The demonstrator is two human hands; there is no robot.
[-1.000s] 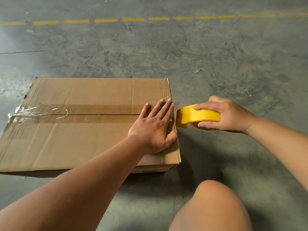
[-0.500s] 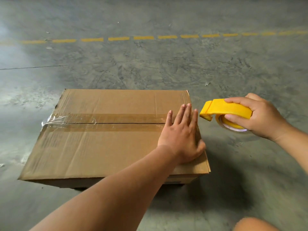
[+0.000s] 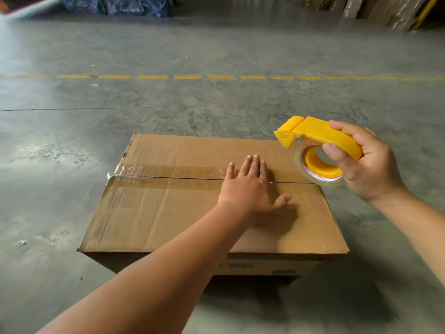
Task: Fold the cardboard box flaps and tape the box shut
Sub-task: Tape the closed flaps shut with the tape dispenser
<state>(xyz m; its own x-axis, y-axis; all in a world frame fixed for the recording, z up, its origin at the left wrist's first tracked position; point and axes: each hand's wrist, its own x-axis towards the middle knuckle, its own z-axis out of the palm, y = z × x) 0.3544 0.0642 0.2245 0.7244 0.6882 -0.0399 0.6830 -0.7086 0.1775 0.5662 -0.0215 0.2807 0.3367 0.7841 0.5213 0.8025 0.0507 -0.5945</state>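
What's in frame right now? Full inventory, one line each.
cardboard box: 1, brown, on the floor at centre, flaps folded shut
clear tape strip: 1, shiny, along the left part of the box's top seam; the right part looks bare
tape dispenser: 1, yellow with a clear roll, held up at the box's right end
floor: 1, grey concrete
dashed line: 1, yellow, across the floor beyond the box
blue wrapped stack: 1, far left
flat cardboard stack: 1, brown, far right
left hand: flat on the box top, fingers straight, across the seam
right hand: grips the tape dispenser
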